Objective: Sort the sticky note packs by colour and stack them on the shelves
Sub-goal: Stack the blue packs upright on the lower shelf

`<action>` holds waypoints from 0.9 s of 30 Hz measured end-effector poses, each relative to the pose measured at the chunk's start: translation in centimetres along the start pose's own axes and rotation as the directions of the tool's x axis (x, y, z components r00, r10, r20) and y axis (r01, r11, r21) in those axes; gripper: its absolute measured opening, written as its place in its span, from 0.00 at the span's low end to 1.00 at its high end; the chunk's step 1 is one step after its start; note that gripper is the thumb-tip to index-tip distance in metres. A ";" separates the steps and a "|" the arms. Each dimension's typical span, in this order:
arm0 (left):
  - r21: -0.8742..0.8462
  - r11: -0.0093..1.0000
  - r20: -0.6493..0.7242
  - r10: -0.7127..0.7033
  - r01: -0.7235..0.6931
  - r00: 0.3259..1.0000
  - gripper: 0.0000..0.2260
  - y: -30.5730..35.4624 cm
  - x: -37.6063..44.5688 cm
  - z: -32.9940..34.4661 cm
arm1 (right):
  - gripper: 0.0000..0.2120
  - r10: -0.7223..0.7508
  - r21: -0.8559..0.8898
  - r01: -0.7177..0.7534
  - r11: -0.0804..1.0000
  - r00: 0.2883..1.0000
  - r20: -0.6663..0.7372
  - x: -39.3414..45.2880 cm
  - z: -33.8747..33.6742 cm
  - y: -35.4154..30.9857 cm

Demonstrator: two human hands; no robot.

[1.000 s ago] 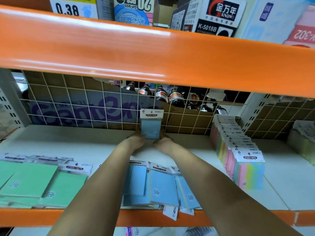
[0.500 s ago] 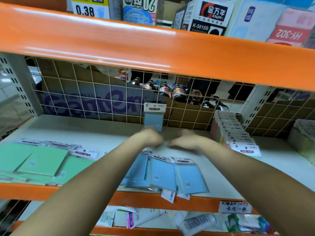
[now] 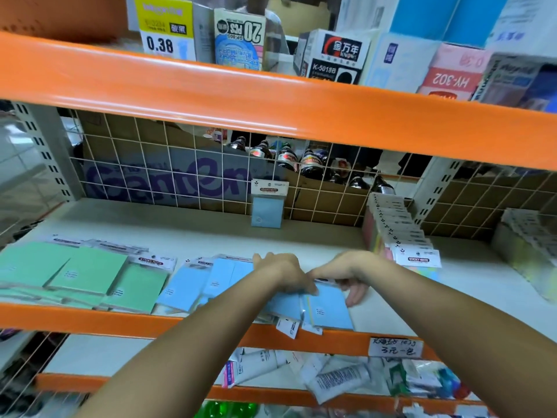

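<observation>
Left hand (image 3: 287,274), right hand (image 3: 346,271) on blue packs (image 3: 327,309) — shelf (image 3: 422,300) front

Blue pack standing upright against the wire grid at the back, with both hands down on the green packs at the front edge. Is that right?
Not quite. The head view shows the blue pack upright against the wire grid, but both the left hand and right hand are on the blue packs at the front edge; the green packs lie untouched further left.
</observation>
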State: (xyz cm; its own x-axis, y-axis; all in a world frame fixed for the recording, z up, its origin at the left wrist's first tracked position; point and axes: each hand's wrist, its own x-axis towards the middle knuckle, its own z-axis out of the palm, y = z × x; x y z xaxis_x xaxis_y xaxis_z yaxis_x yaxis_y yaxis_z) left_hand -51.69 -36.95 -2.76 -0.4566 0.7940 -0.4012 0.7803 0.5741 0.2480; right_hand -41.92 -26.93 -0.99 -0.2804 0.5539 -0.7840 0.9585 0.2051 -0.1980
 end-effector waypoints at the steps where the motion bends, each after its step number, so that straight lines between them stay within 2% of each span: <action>1: 0.018 1.000 -0.007 -0.001 0.001 1.000 0.25 0.1 -0.1 0.3 | 0.30 -0.036 0.014 0.035 0.999 0.999 0.029 -0.7 0.1 0.1; 3: 0.055 0.998 -0.015 0.008 -0.007 1.000 0.29 0.3 -0.3 0.8 | 0.26 -0.064 0.028 0.063 0.998 0.997 0.050 -1.5 0.3 0.0; 5: 0.069 0.998 -0.010 0.010 -0.009 1.000 0.29 0.4 -0.3 1.1 | 0.22 -0.048 0.120 0.044 0.992 0.998 0.037 -0.9 0.4 0.0; 8: -0.018 1.000 -0.040 -0.018 0.017 0.999 0.22 0.6 -0.2 1.2 | 0.23 -0.065 0.055 0.067 0.996 0.997 -0.040 0.1 0.6 -0.6; 12: -0.142 0.990 -0.160 -0.041 0.018 0.986 0.12 0.7 0.4 1.2 | 0.18 -0.089 0.044 0.093 0.995 0.992 -0.089 0.4 0.5 -1.6; 15: -0.178 0.984 -0.215 -0.029 -0.010 0.976 0.11 0.4 0.4 0.3 | 0.21 -0.102 0.110 0.112 0.988 0.991 -0.090 -0.1 -0.3 -2.1; 19: -0.339 0.939 -0.276 -0.034 -0.064 0.961 0.08 -1.0 1.3 -2.0 | 0.25 -0.188 0.248 0.209 0.946 0.977 -0.105 -0.7 -1.5 -2.9; 21: -0.519 0.850 -0.266 -0.063 -0.088 0.962 0.13 -1.9 1.8 -3.0 | 0.24 -0.256 0.369 0.272 0.889 0.962 -0.092 -0.4 -1.8 -3.2; 23: -0.693 0.711 -0.237 -0.067 -0.120 0.969 0.18 -2.7 2.0 -3.9 | 0.16 -0.323 0.460 0.328 0.825 0.942 -0.092 0.0 -1.8 -3.5; 25: -0.780 0.610 -0.236 -0.085 -0.136 0.968 0.19 -3.4 2.3 -4.7 | 0.07 -0.352 0.478 0.357 0.802 0.930 -0.105 0.4 -1.4 -3.7; 27: -0.825 0.547 -0.242 -0.123 -0.137 0.962 0.20 -3.8 2.8 -5.1 | 0.05 -0.337 0.472 0.354 0.807 0.933 -0.124 1.0 -0.5 -4.2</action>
State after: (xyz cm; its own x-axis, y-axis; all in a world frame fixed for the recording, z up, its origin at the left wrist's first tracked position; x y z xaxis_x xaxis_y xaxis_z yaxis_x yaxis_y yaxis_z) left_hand -58.17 -35.88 -0.33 -0.6391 0.7417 -0.2033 0.1373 0.3701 0.9188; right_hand -46.22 -26.81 -0.60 -0.5913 0.5474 -0.5922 0.6986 -0.0192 -0.7152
